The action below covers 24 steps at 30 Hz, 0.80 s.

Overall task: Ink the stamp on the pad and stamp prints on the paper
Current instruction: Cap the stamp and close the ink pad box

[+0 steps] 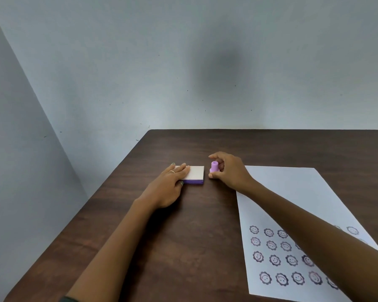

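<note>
A flat ink pad (195, 174) with a white lid and purple base lies shut on the dark wooden table (194, 225). My left hand (166, 188) rests on its left half, fingers flat on the lid and thumb against the front edge. Just to its right a small purple stamp (213, 167) stands upright on the table. My right hand (229, 171) curls around the stamp, thumb at its base and fingers behind it, index finger lifted clear. The white paper (292, 192) lies to the right, its near half covered with rows of smiling flower prints (275, 260).
The table stands in a corner with pale walls behind and to the left. Its left edge runs diagonally close to my left forearm. My right forearm crosses over the paper's near right part and hides some prints.
</note>
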{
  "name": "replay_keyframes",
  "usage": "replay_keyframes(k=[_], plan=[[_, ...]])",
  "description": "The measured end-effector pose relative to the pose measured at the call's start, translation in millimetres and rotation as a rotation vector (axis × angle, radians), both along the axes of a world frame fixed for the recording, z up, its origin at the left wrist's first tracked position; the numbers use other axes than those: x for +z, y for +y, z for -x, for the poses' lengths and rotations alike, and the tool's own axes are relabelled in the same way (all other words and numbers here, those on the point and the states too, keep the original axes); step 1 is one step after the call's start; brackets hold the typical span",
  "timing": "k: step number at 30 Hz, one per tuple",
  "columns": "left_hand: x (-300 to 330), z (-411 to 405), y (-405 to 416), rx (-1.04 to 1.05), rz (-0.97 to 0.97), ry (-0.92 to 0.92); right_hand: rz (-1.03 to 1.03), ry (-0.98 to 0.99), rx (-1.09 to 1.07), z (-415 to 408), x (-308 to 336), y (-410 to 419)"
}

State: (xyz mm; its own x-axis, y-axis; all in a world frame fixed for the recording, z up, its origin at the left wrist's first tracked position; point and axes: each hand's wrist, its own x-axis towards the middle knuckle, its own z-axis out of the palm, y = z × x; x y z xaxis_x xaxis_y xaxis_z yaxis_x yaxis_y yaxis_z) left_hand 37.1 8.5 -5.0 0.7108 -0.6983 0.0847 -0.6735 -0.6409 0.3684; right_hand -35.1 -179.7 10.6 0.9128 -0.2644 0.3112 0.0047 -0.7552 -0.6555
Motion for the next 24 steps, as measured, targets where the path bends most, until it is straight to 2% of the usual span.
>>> replay_keyframes(k=[7, 11, 16, 24], plan=[[2, 14, -6, 0.025, -0.013, -0.136, 0.000, -0.007, -0.013, 10, 1, -10], [-1, 24, -16, 0.007, 0.015, -0.193, 0.129, 0.043, -0.037, 23, -1, -21], [-11, 28, -27, 0.044, 0.003, -0.200, 0.308, 0.185, -0.020, 30, -10, -27], [-15, 37, -24, 0.040, 0.052, -0.176, 0.367, 0.307, 0.012, 34, 1, -49]])
